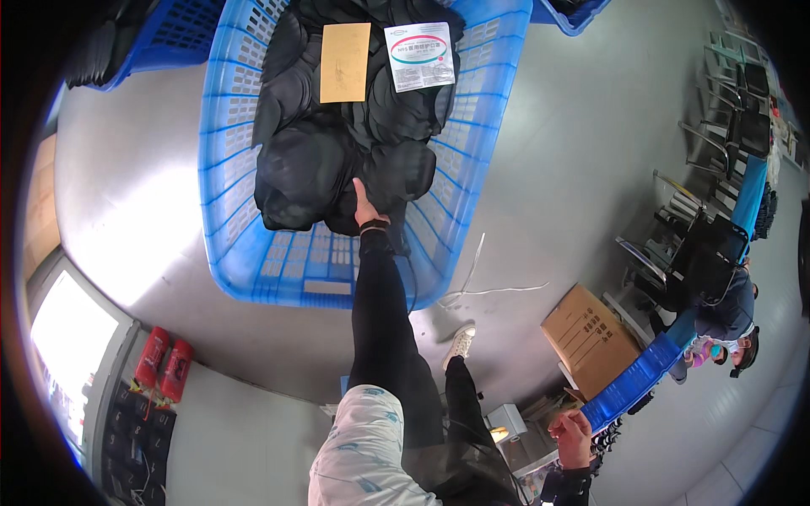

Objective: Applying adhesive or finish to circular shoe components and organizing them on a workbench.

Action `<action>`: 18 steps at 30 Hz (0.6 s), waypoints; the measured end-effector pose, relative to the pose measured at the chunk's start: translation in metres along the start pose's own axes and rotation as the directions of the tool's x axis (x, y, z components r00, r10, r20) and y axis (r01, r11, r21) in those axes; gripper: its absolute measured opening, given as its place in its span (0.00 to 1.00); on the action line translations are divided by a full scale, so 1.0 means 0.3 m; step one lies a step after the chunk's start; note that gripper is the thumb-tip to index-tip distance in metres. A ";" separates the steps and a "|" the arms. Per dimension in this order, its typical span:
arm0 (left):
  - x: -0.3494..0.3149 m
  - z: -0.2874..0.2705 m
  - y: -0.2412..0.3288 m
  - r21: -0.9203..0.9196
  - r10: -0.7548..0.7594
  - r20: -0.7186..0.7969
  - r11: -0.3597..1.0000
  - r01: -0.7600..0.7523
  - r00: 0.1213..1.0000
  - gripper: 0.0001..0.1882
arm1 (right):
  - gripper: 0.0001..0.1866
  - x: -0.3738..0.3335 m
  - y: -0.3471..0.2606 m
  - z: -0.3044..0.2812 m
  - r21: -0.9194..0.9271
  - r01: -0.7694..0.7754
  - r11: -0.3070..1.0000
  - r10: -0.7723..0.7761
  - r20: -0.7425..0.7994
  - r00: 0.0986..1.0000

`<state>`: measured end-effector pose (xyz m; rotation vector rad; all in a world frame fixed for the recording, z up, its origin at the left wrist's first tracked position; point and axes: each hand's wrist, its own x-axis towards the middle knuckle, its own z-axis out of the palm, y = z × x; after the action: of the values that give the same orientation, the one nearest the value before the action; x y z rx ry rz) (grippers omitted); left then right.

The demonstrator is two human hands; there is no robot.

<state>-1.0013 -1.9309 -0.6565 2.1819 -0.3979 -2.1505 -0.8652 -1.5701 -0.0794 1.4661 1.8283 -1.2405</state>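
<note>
My left hand (369, 208) reaches into the near end of a large blue plastic basket (316, 291), heaped with black rounded, cup-like pieces (299, 164) in nested stacks. Its thumb lies against a stack of black cup-like pieces (401, 173), while its other fingers are mostly hidden among the black pieces; the hand appears closed on that stack. Farther back on the heap rest a plain tan card (344, 63) and a white printed packet (420, 57). At the lower right, away from the basket, my right hand (572, 434) has its fingers curled, with nothing visible in them.
Other blue baskets (173, 38) stand at the far left and top right. White strapping (498, 291) lies on the floor beside the basket. On the right are a cardboard box (591, 337), blue bins (633, 379), chairs (683, 253) and a seated person (726, 312). Red cylinders (164, 363) stand lower left.
</note>
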 end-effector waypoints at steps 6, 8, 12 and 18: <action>0.112 -0.040 0.050 -0.080 -0.030 0.110 0.996 0.039 0.993 0.44 | 0.02 0.026 -0.009 0.022 0.030 0.009 1.000 -0.011 0.069 0.998; 0.086 -0.032 -0.019 -0.158 -0.040 0.254 0.984 0.082 0.966 0.40 | 0.02 0.022 -0.019 0.009 0.022 0.010 1.000 -0.011 0.048 0.999; 0.145 -0.012 0.012 -0.234 0.012 0.413 0.968 0.094 0.911 0.38 | 0.03 0.040 0.041 -0.036 -0.019 -0.044 0.999 0.044 0.009 0.999; 0.226 -0.021 0.067 0.170 0.010 -0.038 0.985 -0.004 0.999 0.47 | 0.02 0.069 0.100 -0.041 0.008 -0.053 0.999 0.053 0.070 0.996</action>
<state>-0.9981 -1.9660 -0.7180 2.3007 -0.6073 -2.1402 -0.8413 -1.5488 -0.1009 1.4484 1.7289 -1.2608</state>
